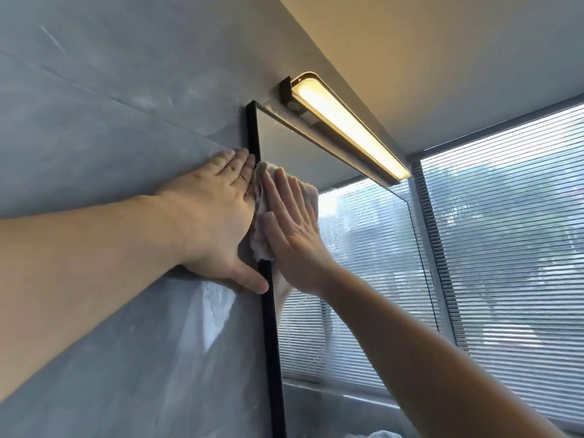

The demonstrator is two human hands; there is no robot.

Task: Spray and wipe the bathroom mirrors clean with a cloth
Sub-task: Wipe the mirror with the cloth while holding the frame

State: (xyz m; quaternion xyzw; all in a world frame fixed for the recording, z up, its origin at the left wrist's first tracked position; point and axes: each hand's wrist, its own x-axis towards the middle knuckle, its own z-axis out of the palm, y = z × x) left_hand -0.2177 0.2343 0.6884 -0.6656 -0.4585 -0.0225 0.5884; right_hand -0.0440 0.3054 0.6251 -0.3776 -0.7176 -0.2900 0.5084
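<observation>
Cloth (304, 191) pressed on mirror (363, 254), mid-frame
Right hand (297, 238) flat on cloth, fingers straight; left hand (211, 216) spread flat on wall (94, 121), holding nothing, thumb touching mirror's edge

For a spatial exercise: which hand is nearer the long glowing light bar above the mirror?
Right. The right hand presses a pale cloth on the mirror glass below the long glowing light bar; the left hand lies flat on the grey wall, beyond the black frame.
</observation>
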